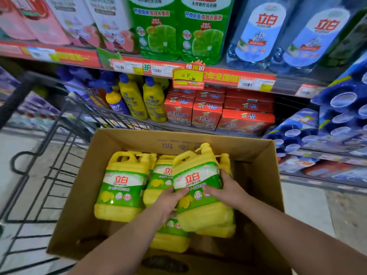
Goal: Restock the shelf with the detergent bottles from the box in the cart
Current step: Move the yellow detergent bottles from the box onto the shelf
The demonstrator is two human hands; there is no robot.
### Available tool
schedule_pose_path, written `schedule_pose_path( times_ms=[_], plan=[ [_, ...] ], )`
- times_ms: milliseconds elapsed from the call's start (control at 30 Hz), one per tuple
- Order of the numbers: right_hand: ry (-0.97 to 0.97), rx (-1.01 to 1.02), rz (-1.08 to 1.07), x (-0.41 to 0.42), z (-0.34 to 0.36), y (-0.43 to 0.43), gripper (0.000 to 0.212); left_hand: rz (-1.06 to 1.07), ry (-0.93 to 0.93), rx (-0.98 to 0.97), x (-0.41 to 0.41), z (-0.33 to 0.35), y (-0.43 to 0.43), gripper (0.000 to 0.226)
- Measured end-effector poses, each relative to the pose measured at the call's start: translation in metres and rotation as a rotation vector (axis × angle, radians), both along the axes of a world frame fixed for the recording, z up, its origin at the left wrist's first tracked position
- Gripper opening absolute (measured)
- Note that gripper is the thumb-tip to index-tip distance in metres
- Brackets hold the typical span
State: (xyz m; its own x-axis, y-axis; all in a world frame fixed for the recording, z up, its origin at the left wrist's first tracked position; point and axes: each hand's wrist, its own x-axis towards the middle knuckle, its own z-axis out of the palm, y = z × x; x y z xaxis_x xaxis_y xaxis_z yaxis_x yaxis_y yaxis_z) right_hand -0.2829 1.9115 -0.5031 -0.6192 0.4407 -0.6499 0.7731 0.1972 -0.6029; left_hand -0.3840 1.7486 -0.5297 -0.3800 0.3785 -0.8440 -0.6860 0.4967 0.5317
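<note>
An open cardboard box (123,139) sits in a black wire cart (49,155) and holds several yellow detergent bottles with green and white labels. One yellow bottle (198,175) is raised above the others, gripped from both sides: my left hand (170,199) on its lower left, my right hand (226,187) on its right. Another bottle (121,185) stands at the box's left, and one (170,235) lies partly under my left forearm. The shelf (218,76) with red price strips runs behind the cart.
The top shelf carries large green bottles (178,30), clear blue bottles (258,36) and pink refill bags (49,20). Below stand small yellow bottles with blue caps (143,100) and red cartons (208,112). Blue packs (337,116) fill the right. Floor shows at left.
</note>
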Motion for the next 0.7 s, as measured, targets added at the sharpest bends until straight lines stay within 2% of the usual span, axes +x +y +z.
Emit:
schedule_pose_path(
  times_ms=[67,200,433,567,700],
  plan=[
    [0.027,0.008,0.03,0.001,0.007,0.001,0.095,0.046,0.03,0.023,0.009,0.008,-0.004,0.033],
    [0.12,0.001,0.101,-0.006,0.029,-0.004,0.098,0.284,-0.033,0.17,0.02,0.032,-0.014,0.032],
    [0.348,-0.072,0.198,-0.043,0.073,-0.033,0.085,0.425,0.279,0.196,0.001,0.089,-0.059,0.039],
    [0.41,-0.081,0.325,-0.073,0.102,-0.065,0.097,0.492,0.392,0.196,-0.012,0.122,-0.102,0.032],
    [0.55,-0.119,0.422,-0.1,0.133,-0.112,0.082,0.603,0.499,0.191,-0.019,0.155,-0.149,0.031]
  ],
)
